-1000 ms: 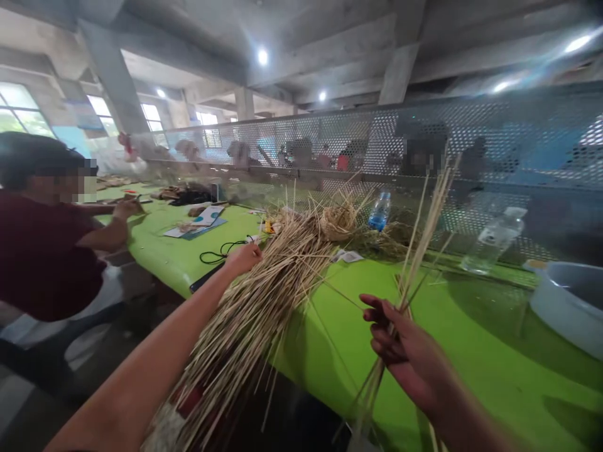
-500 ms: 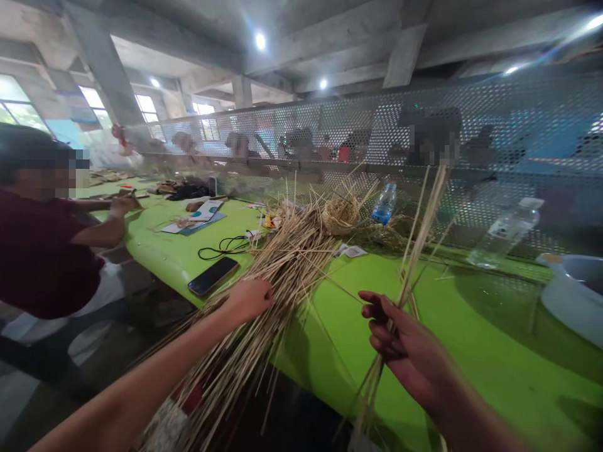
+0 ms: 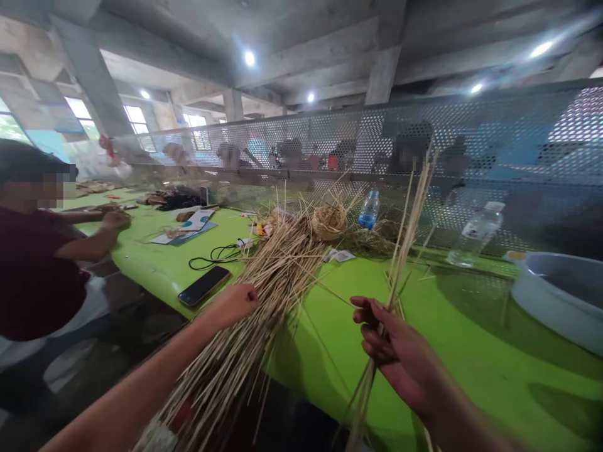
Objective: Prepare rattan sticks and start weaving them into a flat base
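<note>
Blue-labelled bottle (image 3: 369,210): too blurred to read
Clear bottle (image 3: 477,235): illegible
White leaflet (image 3: 198,220): print too small to read

Just left of our left hand (image 3: 234,306) we see a phone (image 3: 204,286), and beyond it a looped black cable (image 3: 215,257). Well off to that hand's left sits a co-worker (image 3: 38,270). Beyond our right hand (image 3: 396,348) we see a blue-tinted bottle (image 3: 369,211); farther right, a clear bottle (image 3: 475,235) and a pale basin (image 3: 551,307).
</note>
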Available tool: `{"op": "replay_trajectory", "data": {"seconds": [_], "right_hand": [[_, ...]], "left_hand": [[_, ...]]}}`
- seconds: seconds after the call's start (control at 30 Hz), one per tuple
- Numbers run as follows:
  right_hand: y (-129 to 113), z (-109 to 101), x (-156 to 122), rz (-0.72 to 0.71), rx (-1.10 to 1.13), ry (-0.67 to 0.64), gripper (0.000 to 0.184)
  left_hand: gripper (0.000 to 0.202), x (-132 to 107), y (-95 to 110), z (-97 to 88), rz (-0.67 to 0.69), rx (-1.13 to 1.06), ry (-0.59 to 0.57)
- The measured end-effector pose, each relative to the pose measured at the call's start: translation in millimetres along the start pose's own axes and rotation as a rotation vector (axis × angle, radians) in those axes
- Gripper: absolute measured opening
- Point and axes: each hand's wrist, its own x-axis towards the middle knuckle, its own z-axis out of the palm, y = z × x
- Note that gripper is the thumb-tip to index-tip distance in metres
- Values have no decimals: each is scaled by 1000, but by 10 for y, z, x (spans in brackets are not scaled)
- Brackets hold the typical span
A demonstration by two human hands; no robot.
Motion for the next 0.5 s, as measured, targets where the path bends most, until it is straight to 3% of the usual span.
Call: {"op": "replay_trajectory", "data": {"seconds": [0.27, 0.5], "right_hand": [[1, 25, -22, -5, -3, -34, 40], [-13, 22, -38, -19, 9, -36, 40]], "left_hand": [[13, -294, -7, -335, -86, 35, 127], [28, -461, -75, -654, -59, -306, 77]]}}
